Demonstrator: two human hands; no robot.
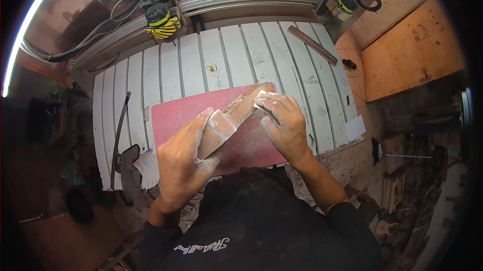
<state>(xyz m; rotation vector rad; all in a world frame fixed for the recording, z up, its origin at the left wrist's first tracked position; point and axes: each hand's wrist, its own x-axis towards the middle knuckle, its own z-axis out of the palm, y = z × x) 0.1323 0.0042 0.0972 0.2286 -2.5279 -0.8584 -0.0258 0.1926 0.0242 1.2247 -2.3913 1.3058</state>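
My left hand (pixel 182 158), coated in pale dust, is closed round the near, wider end of a long brown wooden piece (pixel 218 131). The piece slants away to the right, with a pale band across it and a rough, darker edge. Near its far end, my right hand (pixel 286 122) pinches a small whitish folded sheet that looks like sandpaper (pixel 259 100) and presses it against the wood. Its fingers are bent and also dusty. Beneath both hands lies a pink board (pixel 173 112), partly hidden by them.
The board rests on a pale slatted machine table (pixel 188 62). A dark wooden strip (pixel 312 44) lies at the far right. A metal rail (pixel 241 2) with yellow-marked machine heads spans the back. A curved dark bar (pixel 119 132) and crumpled paper (pixel 148 168) are at left.
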